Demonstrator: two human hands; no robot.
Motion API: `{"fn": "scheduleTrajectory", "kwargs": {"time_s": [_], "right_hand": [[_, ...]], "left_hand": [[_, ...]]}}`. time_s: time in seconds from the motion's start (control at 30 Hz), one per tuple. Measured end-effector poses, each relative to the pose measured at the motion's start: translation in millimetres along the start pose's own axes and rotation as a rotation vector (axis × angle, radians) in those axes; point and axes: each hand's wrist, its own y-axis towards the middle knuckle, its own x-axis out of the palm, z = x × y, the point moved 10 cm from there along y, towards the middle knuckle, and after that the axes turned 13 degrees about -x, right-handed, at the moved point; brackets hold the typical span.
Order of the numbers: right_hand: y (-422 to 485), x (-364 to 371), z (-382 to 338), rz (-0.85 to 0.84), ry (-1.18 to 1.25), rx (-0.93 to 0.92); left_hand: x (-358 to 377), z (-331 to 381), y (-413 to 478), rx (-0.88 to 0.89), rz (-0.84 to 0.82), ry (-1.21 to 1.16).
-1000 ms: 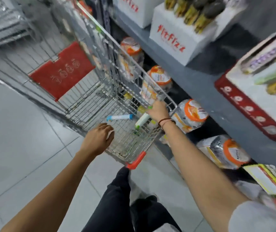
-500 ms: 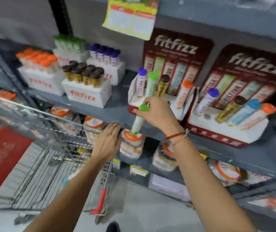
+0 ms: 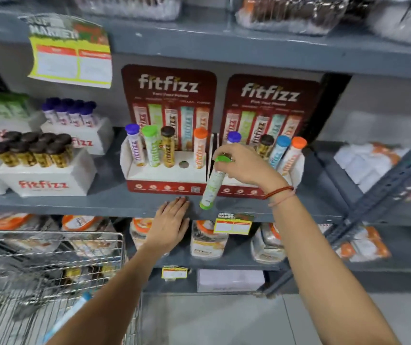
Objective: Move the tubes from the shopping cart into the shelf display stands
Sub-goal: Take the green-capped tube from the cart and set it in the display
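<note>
While I look down from my head camera, the green-capped tube [image 3: 211,185] hangs from my right hand [image 3: 245,166], pinched at its cap by my fingertips [image 3: 227,159] with the rest of the hand curled over it. Its body slants down and a little to the left, so its bottom end sits in front of the grey shelf [image 3: 115,204] edge, just right of my left hand [image 3: 171,226]. It is in front of the gap between the two display stands, not in any hole. The left display stand [image 3: 167,174] carries purple, green, brown and orange capped tubes upright, with one empty hole [image 3: 183,164] between the brown and the orange. The right display stand [image 3: 296,168] shows a purple cap, a brown cap, a blue cap and an orange cap behind my right hand; my hand hides its front row, so I cannot tell which hole is free there. My left hand is open and flat, fingers together, pressed against the shelf's front edge and holding nothing. Lower left, the shopping cart [image 3: 50,247] stands beside me, with a blue-capped tube [image 3: 71,313] lying in it, partly hidden by my left forearm.
</note>
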Motion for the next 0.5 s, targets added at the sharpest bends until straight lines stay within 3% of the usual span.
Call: {"fn": "scheduleTrajectory", "kwargs": {"time_s": [0.5], "right_hand": [[4,-30,25,-0.070,-0.153,-0.021]], "left_hand": [[9,-4,-2,0.027,0.042,-0.032]]}}
